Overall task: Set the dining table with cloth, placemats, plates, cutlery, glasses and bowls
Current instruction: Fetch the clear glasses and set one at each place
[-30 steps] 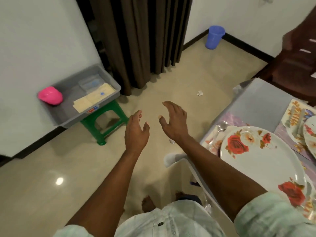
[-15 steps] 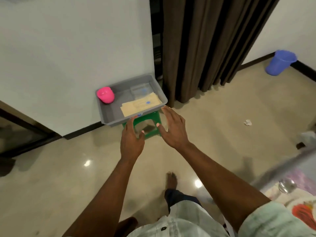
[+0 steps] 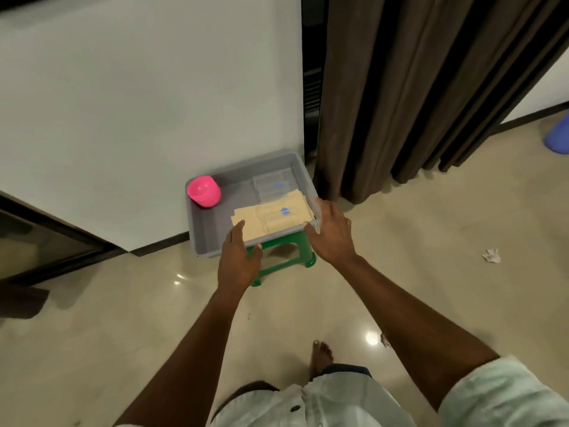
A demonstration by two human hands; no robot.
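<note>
A grey plastic tray (image 3: 212, 229) sits on a low green stool (image 3: 286, 254) against the white wall. A pink bowl (image 3: 203, 191) stands in its far left corner. Cream placemats (image 3: 274, 215) lie flat in its right half, with a clear sheet (image 3: 272, 184) behind them. Both arms are stretched toward the tray. My left hand (image 3: 238, 258) hovers over its near rim with straight fingers, the fingertips over the mats' near corner. My right hand (image 3: 332, 234) is spread at the tray's near right corner and holds nothing.
Dark brown curtains (image 3: 415, 87) hang right of the tray. A blue bucket (image 3: 558, 138) shows at the right edge and a crumpled paper scrap (image 3: 491, 255) lies on the glossy beige floor. My bare foot (image 3: 321, 357) is below.
The view has turned from the set table to the tray, which is now closer. Both open hands have moved forward and reached its near edge.
</note>
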